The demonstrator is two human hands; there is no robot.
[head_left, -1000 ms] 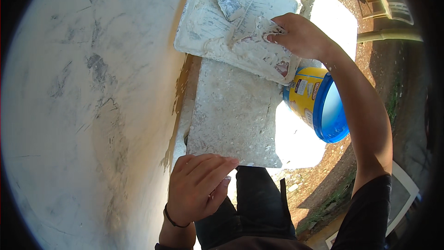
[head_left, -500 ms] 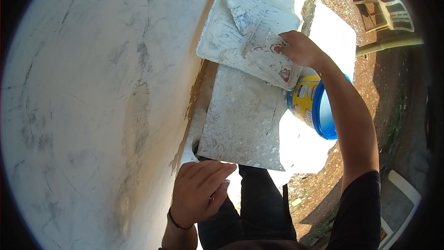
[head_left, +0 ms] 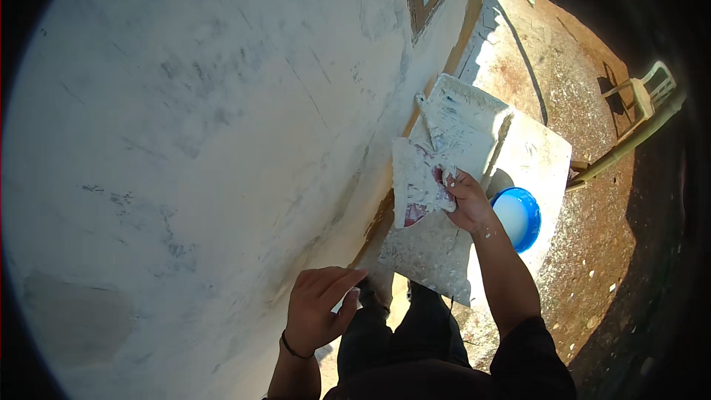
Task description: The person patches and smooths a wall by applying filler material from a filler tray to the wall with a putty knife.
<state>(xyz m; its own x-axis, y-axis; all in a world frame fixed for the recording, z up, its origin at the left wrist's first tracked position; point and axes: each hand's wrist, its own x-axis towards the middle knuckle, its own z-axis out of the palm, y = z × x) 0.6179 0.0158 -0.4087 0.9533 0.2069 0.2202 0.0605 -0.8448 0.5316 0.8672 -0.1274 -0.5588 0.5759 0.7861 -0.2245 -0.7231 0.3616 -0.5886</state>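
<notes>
Paste-coated spreader (head_left: 416, 185) left of the right fingers (head_left: 464, 187), one edge pinched between them

The right forearm (head_left: 507, 274) reaches forward and inward, pale specks near its wrist (head_left: 486, 228), and the right hand (head_left: 468, 201) is closed in a grip. Lower down, the left hand (head_left: 317, 308) shows its back, fingers together pointing rightward, thumb apart beneath them.

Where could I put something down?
Sunlit tabletop right of the tray, beyond the blue bucket; also the near end of the grey board. Crowded: around the tray, where a scraper lies and the right hand holds a spreader.
</notes>
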